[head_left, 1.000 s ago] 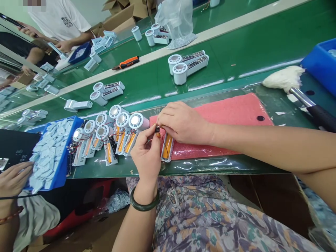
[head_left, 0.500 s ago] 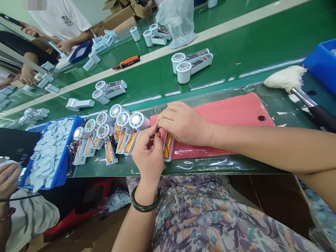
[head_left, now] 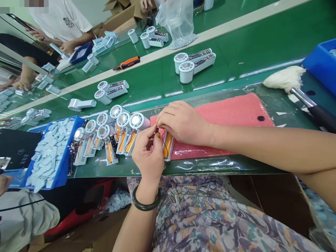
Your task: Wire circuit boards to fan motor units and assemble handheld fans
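Thumb and forefinger of my left hand point(head_left: 149, 152) pinch a small dark circuit board point(head_left: 157, 129) with thin wires. My right hand point(head_left: 182, 122) is curled just above and beside it, fingers bent together near the board; what its hidden fingertips grip does not show. Beneath my hands lies a white housing with an orange battery point(head_left: 168, 145) and a dark wire, its upper part covered by my right hand. It rests at the left end of a red mat point(head_left: 225, 112). To the left stand several similar white housings point(head_left: 137, 120) with round heads, orange batteries and red wires.
A blue bin point(head_left: 63, 171) of pale plastic pieces sits at left. Beyond the mat, a green belt point(head_left: 236, 45) carries paired white units point(head_left: 187, 72). Orange-handled pliers point(head_left: 130, 62) lie farther back. At right are a cloth-wrapped hammer point(head_left: 304, 96) and another blue bin point(head_left: 321, 66). Co-workers sit at left.
The paired white units on the belt have shifted slightly right. My hands have barely moved and keep their hold at the circuit board. A co-worker's hand at lower left has moved lower.
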{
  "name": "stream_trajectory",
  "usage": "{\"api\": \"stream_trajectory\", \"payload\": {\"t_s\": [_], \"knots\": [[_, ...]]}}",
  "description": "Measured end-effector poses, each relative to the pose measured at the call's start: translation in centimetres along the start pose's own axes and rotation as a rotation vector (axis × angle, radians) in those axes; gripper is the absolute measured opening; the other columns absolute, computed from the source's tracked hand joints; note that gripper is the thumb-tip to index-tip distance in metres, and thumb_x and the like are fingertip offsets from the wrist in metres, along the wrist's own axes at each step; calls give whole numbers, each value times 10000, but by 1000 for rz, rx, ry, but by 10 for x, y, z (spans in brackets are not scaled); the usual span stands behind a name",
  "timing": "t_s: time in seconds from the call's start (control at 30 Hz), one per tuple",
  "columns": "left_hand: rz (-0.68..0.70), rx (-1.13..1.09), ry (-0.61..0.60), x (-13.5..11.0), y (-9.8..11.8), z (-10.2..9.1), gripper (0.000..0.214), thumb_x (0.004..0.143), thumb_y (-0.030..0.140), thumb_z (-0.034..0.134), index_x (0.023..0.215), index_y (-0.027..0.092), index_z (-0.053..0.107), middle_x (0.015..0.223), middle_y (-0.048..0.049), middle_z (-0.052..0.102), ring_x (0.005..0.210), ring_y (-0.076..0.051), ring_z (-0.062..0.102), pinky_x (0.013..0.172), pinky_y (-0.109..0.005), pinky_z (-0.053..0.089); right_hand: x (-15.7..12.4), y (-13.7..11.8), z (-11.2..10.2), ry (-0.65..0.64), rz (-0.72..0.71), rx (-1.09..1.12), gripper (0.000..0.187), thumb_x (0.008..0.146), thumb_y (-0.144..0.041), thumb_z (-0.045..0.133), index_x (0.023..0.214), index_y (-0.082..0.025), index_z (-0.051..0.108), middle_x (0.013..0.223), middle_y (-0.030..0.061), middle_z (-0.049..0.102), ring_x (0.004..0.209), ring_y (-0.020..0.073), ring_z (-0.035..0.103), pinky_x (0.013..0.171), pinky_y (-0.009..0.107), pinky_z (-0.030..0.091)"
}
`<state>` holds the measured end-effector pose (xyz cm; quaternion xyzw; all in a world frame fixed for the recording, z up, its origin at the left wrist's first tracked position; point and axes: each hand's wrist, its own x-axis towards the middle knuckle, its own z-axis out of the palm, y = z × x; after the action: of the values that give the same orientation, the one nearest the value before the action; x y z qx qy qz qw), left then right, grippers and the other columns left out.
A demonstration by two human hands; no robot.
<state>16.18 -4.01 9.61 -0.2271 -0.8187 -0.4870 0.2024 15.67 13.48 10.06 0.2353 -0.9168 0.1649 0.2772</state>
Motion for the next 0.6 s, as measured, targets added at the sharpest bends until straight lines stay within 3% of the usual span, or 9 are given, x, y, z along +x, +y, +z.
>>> {"api": "stream_trajectory", "payload": {"t_s": [0.2,0.6], "knots": [[16,0,-4,0,2,1,225,911,154,639,1100,192,756,1022,-58,755,892,-145,695,777,-262,568,2,-1,-3,-71,25,60,202,1057,-109,478,987,-128,667,1079,103,685,958,252,544,822,366,339],[57,48,56,0,0,7,196,912,152,637,1069,186,749,993,-42,758,857,-126,689,696,-228,554,-1,-3,-2,-1,78,141,237,1049,-132,414,983,-133,642,1079,116,677,985,265,569,840,380,390]]}}
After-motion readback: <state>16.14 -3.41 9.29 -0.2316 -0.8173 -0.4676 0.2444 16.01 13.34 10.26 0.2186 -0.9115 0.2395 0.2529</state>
